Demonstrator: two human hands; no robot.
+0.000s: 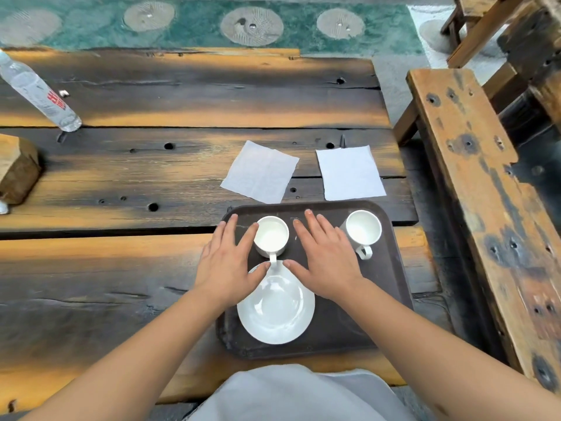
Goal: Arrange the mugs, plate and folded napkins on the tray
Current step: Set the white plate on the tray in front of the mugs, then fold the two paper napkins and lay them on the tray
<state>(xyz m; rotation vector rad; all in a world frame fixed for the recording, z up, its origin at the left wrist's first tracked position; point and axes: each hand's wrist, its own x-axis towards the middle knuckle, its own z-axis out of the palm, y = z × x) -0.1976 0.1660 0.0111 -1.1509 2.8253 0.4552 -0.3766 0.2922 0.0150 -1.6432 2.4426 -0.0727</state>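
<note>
Both hands, left (228, 262) and right (326, 256), are lying flat, fingers straight, on the tray (391, 299) flanking a mug (271, 237); napkins (261, 171) are lying beyond its far edge.

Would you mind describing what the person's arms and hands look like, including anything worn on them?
Both forearms are bare up to the frame's lower edge, with no sleeves showing. The left hand and right hand wear no gloves, and no rings, watch or bracelets are visible. The fingernails look short and unpainted. A pale grey garment covers the person's front at the bottom of the view.
</note>
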